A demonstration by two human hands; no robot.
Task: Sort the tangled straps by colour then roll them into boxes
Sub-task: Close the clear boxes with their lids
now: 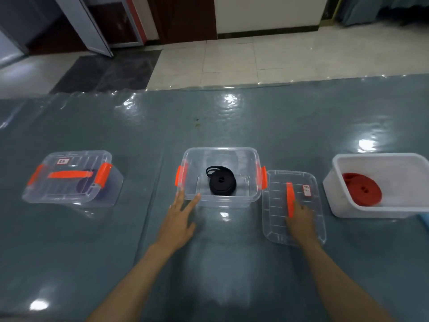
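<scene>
1. Three boxes stand in a row on the grey-green table (232, 117), and each holds one rolled strap: a dark, perhaps purple roll shows dimly through the closed clear box (72, 180) on the left, the black strap roll (222, 184) lies in the open clear box (220, 177) in the middle, and the red strap roll (363, 190) lies in the white tub (380, 184) on the right.
2. The left hand (180, 217) is spread, its fingertips touching the open box's near corner; a push there could slide the box on the glossy cover.
3. The right hand (301, 217) lies on the loose lid (293, 205) at its orange handle (290, 198); I cannot tell whether the fingers curl under it. A weak hold could drop the lid.
4. The black roll's loose end loops upward, so it could catch under the lid or unwind.
</scene>
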